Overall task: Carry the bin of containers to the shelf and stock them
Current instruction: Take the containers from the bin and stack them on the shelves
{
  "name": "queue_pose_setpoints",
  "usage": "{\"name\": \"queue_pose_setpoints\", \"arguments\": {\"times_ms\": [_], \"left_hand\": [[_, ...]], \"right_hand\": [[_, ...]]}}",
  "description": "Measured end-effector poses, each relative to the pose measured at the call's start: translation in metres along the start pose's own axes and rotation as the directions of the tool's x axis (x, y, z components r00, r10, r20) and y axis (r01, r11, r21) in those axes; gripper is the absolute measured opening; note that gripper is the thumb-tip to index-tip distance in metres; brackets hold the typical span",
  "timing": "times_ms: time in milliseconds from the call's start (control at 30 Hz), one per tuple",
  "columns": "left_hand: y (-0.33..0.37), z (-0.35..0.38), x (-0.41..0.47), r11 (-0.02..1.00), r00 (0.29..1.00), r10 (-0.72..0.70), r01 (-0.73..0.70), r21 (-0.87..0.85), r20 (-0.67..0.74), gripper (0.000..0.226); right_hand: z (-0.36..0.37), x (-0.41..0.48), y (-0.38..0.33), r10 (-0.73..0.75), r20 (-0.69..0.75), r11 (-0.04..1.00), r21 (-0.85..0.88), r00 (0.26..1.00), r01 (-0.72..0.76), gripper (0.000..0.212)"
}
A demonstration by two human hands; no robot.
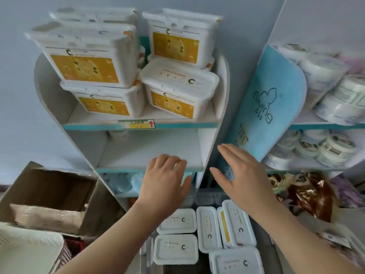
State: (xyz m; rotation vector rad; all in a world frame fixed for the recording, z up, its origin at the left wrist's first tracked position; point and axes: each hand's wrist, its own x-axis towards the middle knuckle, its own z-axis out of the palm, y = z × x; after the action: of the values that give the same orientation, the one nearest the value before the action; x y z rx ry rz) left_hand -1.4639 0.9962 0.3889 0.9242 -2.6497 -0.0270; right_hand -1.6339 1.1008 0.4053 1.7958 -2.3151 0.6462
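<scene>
Several white lidded containers with yellow labels (177, 89) are stacked on the top board of a white shelf (138, 123) with teal edging. The board below (150, 151) is almost bare. Beneath my arms a grey bin (205, 196) holds several more white containers (177, 221), lids up. My left hand (165, 182) hovers in front of the lower board's edge, fingers loosely bent, holding nothing. My right hand (243, 175) is raised beside the shelf's right wall, fingers straight, empty.
An open cardboard box (49, 196) stands at the left. A blue side panel (270, 103) marked "Giving" fronts a second shelf with round white tubs (335, 149) on the right. Shiny brown packets (310, 192) lie below it.
</scene>
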Motion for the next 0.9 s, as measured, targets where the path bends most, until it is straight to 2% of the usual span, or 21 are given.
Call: {"name": "queue_pose_setpoints", "arguments": {"times_ms": [167, 300, 567, 633, 733, 800, 900], "left_hand": [[0.053, 0.086, -0.024, 0.999, 0.966, -0.005, 0.014, -0.032, 0.258, 0.022], [0.092, 0.154, -0.040, 0.998, 0.875, -0.012, 0.043, -0.053, 0.483, 0.038], [0.131, 0.274, -0.019, 0.998, 0.784, -0.008, 0.042, -0.040, 0.621, 0.042], [0.134, 0.299, -0.010, 0.997, 0.771, -0.028, 0.068, -0.038, 0.636, 0.045], [0.136, 0.332, 0.003, 0.990, 0.756, -0.072, 0.133, -0.046, 0.650, 0.049], [0.138, 0.349, 0.013, 0.983, 0.743, -0.079, 0.168, -0.070, 0.665, 0.052], [0.142, 0.369, 0.022, 0.955, 0.707, -0.091, 0.262, -0.141, 0.701, 0.053]], "right_hand": [[0.044, -0.081, 0.074, 0.164, 0.168, 0.986, -0.047, 0.972, -0.158, 0.049], [0.087, -0.141, 0.125, 0.306, 0.324, 0.951, -0.075, 0.895, -0.298, 0.045], [0.170, -0.195, 0.178, 0.520, 0.443, 0.837, -0.091, 0.731, -0.540, 0.055], [0.191, -0.201, 0.181, 0.584, 0.470, 0.789, -0.137, 0.662, -0.599, 0.065], [0.221, -0.206, 0.182, 0.686, 0.509, 0.692, -0.235, 0.520, -0.683, 0.096], [0.236, -0.207, 0.183, 0.726, 0.524, 0.633, -0.256, 0.445, -0.731, 0.108], [0.252, -0.207, 0.186, 0.745, 0.527, 0.587, -0.223, 0.410, -0.778, 0.111]]}}
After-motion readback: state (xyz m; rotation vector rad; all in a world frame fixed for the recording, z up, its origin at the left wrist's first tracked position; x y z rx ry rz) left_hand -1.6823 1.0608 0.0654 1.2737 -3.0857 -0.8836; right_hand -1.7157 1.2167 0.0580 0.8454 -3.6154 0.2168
